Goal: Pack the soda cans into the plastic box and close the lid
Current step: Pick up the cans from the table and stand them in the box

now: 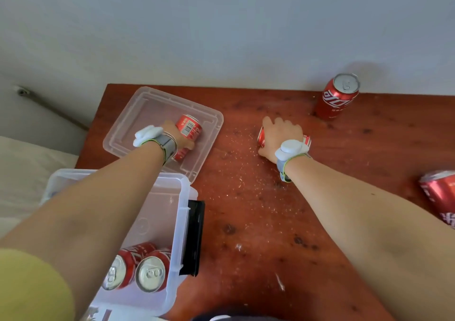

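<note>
In the plastic box [181,224] two cans [138,266] lie, partly hidden by the arm. The left hand [178,136] grasps a can [189,127] on the lid [147,108]. The right hand [280,136] covers and clasps another can [261,137]. One can [440,197] is cut off at right.

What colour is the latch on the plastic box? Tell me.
Black, seen best in the head view: the latch on the plastic box.

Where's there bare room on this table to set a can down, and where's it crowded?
Free: the wide wooden stretch of the table between the plastic box and the right forearm, and the back strip between the lid and the upright can. Crowded: the left side, where box, lid and left hand sit close together.
</note>
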### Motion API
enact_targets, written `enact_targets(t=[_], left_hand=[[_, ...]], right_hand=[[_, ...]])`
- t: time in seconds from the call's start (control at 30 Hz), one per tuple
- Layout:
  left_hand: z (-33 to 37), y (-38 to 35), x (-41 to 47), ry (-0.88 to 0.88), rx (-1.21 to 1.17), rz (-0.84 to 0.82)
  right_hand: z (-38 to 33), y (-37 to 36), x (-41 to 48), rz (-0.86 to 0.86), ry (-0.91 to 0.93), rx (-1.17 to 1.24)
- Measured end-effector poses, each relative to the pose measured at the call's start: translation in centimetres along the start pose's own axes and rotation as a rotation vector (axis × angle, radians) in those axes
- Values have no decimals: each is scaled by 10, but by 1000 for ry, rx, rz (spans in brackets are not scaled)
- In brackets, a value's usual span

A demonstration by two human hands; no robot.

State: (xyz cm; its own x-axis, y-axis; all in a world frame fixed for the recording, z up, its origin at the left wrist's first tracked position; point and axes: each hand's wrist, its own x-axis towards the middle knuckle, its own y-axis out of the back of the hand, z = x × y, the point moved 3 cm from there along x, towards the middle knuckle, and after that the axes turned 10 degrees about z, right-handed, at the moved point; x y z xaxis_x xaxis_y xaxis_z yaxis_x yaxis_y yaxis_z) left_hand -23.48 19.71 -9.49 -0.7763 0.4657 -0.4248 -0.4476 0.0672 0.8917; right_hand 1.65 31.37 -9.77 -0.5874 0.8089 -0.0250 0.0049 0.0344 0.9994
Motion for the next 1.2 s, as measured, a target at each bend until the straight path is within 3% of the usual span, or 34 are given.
enact_targets(t=[0.13,0.27,0.33,0.47,0.67,0.77,0.93,1.07,1.2], left_hand=[[-1,30,-22,55,-611,-41],[-23,70,-58,-48,-1164,-77],[-49,88,-83,-136,-1316,-114],[-113,103,-118,-269,-1366,-202],[-176,86,-122,-244,-1318,-280],[-180,83,-116,-271,-1214,-241],[-189,75,-112,-322,-1220,-299],[-191,65,-108,-364,-1133,-327],[-192,60,-104,-381,-1043,-335]], right_hand=[[-5,-1,-9,41,31,-25],[-13,3,-31,-11,-41,-13],[-24,11,-46,-47,-139,86],[-68,52,-69,24,-296,494],[-163,154,-103,334,-167,839],[-196,156,-114,200,-76,969],[-239,92,-139,-290,222,526],[-254,69,-144,-404,428,91],[-252,76,-137,-572,441,62]])
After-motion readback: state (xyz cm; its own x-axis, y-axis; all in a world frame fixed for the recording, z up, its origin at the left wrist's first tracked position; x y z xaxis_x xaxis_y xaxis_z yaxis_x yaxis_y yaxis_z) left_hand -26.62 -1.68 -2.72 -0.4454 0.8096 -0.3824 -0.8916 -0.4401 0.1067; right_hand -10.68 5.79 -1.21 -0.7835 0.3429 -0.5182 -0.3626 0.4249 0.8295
